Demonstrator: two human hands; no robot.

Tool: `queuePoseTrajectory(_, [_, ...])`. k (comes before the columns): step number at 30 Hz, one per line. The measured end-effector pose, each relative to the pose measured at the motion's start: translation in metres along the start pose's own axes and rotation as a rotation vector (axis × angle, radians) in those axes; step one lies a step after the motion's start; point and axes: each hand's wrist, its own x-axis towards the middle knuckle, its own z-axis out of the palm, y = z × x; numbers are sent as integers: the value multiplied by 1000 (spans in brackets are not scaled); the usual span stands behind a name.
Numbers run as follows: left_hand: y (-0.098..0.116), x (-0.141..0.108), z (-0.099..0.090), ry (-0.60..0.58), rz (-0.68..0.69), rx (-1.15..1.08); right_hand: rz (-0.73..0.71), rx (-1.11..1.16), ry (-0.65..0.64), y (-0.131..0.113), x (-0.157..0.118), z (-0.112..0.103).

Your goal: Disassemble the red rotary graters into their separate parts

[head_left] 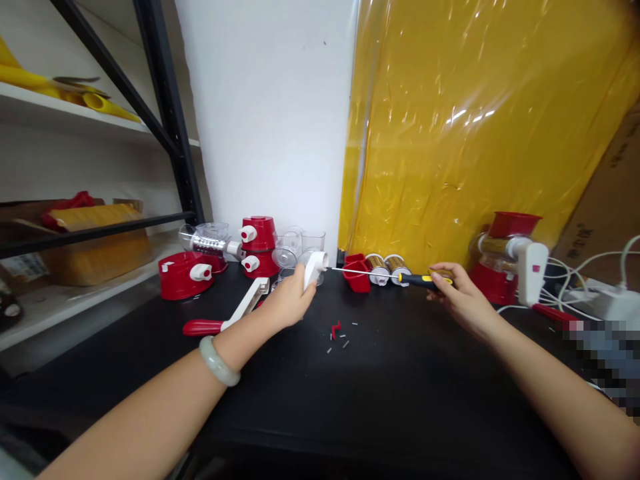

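My left hand [289, 297] is closed around a white plastic part [313, 269], whose round end faces right. In my right hand [465, 299] is a long screwdriver [419, 281] with a black and yellow handle, held level by the fingers. Its tip is at or just beside the part's round end; whether it touches cannot be made out. Below lie a small red plastic piece [335, 328] and several small screws or pins [346, 345]. Beside my left forearm rests a white crank arm with a red grip [203, 327], partly hidden by that hand.
Red grater bases [259, 235] and clear plastic parts [313, 242] stand at the back left. A red tray [357, 273] and grater drums [379, 268] lie behind the screwdriver. An assembled grater [503, 267] and white cables [570, 283] are at right; a shelf [75, 127] stands left.
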Motion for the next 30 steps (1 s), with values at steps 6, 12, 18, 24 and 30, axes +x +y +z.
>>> queuePoseTrajectory(6, [4, -2, -1, -16, 24, 4, 45, 226, -33, -6, -1, 1])
queuePoseTrajectory(12, [4, -1, -1, -23, -9, -13, 43, -138, -64, -1, 0, -2])
queuePoseTrajectory(18, [2, -2, 0, -27, 8, -34, -91, 202, -64, -12, -4, -2])
queuePoseTrajectory(24, [3, -2, 0, -27, 4, -49, 37, -14, -18, -15, -5, 0])
queuePoseTrajectory(30, [0, 0, 1, -19, -3, -66, -106, -86, 5, -9, -4, -2])
